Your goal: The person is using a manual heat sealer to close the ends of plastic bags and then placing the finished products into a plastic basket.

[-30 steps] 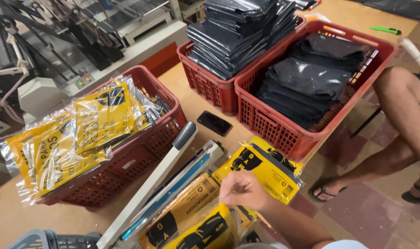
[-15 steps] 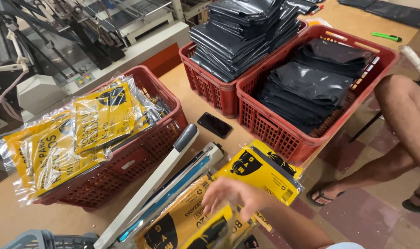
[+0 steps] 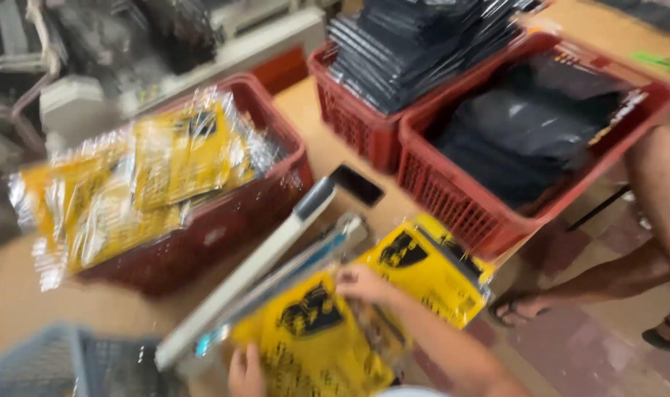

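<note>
The picture is motion-blurred. My right hand [image 3: 361, 283] grips the top edge of a yellow printed packet in clear plastic [image 3: 313, 334] low in the middle of the view. My left hand [image 3: 245, 371] holds the same packet at its lower left corner. Another yellow packet [image 3: 432, 266] lies just to the right, partly under my right forearm. A long white sealing bar [image 3: 250, 276] runs diagonally along the packet's left side.
A red basket [image 3: 225, 224] at left holds several yellow packets. Two red baskets [image 3: 453, 206] at the back right hold black bagged items. A dark phone [image 3: 357, 184] lies on the wooden table. A grey basket [image 3: 55, 364] sits bottom left. Another person's legs [image 3: 669, 198] are at right.
My right hand has moved up and right along the yellow packet to its top edge, and my left hand has come into view at its lower corner. The camera has swung and blurred.
</note>
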